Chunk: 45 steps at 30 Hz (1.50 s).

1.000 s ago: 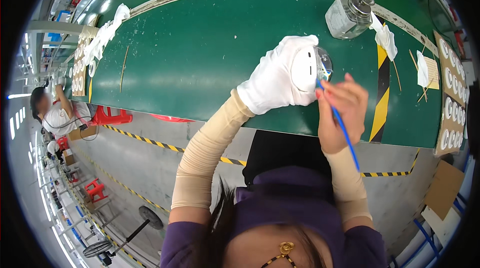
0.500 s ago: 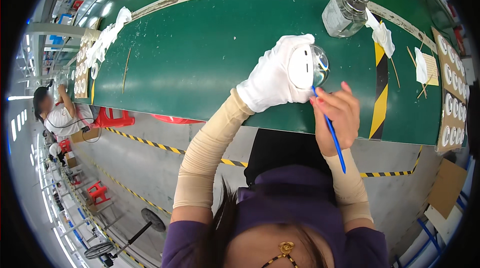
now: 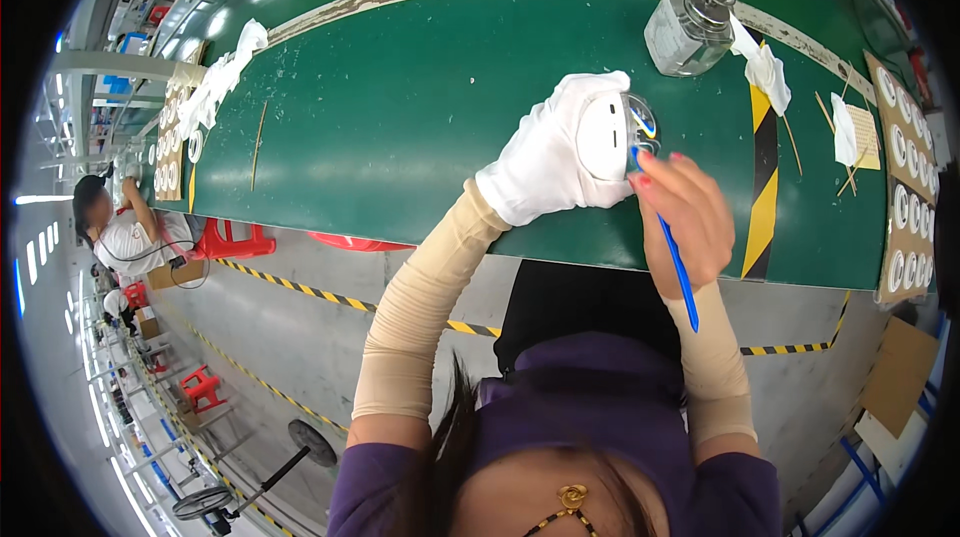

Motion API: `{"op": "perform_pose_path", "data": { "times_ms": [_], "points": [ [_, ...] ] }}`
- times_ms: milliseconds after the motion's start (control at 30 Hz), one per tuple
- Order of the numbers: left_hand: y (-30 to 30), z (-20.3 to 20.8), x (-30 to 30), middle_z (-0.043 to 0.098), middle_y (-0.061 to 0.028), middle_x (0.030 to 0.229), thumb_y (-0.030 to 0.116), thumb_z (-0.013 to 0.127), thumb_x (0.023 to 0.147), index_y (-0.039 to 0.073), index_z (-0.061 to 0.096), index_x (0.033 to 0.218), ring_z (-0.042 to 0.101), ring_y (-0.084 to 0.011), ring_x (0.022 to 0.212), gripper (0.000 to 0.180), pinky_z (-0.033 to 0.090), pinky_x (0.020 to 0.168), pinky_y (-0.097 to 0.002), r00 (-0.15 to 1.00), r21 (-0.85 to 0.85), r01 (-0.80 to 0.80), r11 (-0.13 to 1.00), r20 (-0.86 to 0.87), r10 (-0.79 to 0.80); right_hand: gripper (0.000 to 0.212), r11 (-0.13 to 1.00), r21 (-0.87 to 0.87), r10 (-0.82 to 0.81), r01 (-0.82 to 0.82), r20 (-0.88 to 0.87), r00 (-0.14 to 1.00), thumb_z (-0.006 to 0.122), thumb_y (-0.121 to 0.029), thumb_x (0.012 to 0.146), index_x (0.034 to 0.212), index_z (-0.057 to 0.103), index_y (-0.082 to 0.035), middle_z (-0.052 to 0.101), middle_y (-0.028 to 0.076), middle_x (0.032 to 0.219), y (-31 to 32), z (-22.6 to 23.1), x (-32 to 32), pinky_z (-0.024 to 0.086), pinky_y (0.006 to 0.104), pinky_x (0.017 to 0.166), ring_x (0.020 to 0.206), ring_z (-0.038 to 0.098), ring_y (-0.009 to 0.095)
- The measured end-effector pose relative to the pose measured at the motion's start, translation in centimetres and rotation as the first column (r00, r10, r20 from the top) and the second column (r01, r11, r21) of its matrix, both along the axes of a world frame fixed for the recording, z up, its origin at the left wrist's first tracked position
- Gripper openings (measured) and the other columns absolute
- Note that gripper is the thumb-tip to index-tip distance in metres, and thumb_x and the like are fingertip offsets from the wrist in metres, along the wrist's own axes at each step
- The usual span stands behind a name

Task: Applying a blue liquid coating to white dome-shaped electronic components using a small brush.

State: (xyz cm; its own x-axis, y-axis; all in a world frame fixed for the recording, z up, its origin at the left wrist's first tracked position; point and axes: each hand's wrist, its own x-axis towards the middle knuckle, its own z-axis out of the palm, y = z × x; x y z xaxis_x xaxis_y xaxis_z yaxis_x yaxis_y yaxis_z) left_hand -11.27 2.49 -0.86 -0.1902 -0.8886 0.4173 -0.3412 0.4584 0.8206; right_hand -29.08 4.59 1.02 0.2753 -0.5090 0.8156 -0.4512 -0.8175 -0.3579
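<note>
My left hand, in a white glove, grips a round white device with two dark slots on its face and a clear dome on its right side. Between the fingers of my bare right hand is a slim blue pen-like stick. Its upper tip meets the device near the rim where the white body joins the dome. Whether the tip is pressed in or only touching, I cannot tell. My left fingertips are partly hidden behind the device.
Beyond my hands a glass jar with a metal lid stands on the green table. White cloths, wooden sticks and a cardboard tray of white rings lie right. Another tray and a seated person are far left.
My right hand has shifted slightly right and turned, and the blue stick's tip has moved up along the device's rim. My left hand keeps its hold almost in place.
</note>
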Motion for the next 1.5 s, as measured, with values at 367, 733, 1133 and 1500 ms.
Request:
{"op": "perform_pose_path", "data": {
  "times_ms": [367,733,1133,1500],
  "points": [
    [0.0,-0.3,0.2,0.054,-0.0153,0.121,0.025,0.083,0.061,0.007,0.046,0.130,0.058,-0.0334,0.109,0.080,0.048,0.092,-0.0383,0.999,0.005,0.012,1.000,0.031,-0.012,0.020,0.989,0.149,-0.020,0.001,0.127,0.992,0.075,0.011,0.071,0.083,0.062,0.002,0.070,0.015,0.088,1.1,-0.2,0.9,0.054,0.0349,0.073,0.078,0.066,0.029],
    [0.7,-0.9,-1.4,0.053,-0.0169,0.121,0.022,0.084,0.061,0.007,0.044,0.129,0.057,-0.0355,0.109,0.080,0.049,0.091,-0.0393,0.990,-0.087,-0.138,0.987,0.008,0.139,0.018,0.909,0.416,-0.121,-0.038,0.349,0.929,0.073,0.009,0.074,0.085,0.064,0.000,0.069,0.012,0.085,-0.5,0.8,2.0,0.051,0.0278,0.064,0.071,0.066,0.022],
    [1.0,-1.0,-1.2,0.052,-0.0176,0.121,0.024,0.085,0.062,0.007,0.043,0.130,0.058,-0.0354,0.107,0.081,0.049,0.091,-0.0392,0.992,0.022,-0.109,0.994,-0.061,0.110,0.013,0.824,0.543,-0.124,-0.164,0.455,0.882,0.072,0.007,0.077,0.086,0.066,0.001,0.067,0.011,0.084,0.0,0.5,1.9,0.049,0.0244,0.064,0.072,0.062,0.015],
    [0.2,-0.2,0.2,0.060,-0.0103,0.118,0.021,0.085,0.065,0.006,0.040,0.134,0.059,-0.0199,0.105,0.084,0.047,0.094,-0.0326,0.995,0.052,-0.035,0.998,0.092,0.030,0.024,0.986,0.122,0.091,-0.109,0.142,0.986,0.074,0.010,0.070,0.091,0.067,0.003,0.065,0.015,0.092,-0.4,-0.1,0.5,0.051,0.0319,0.070,0.080,0.062,0.027]
  ]
}}
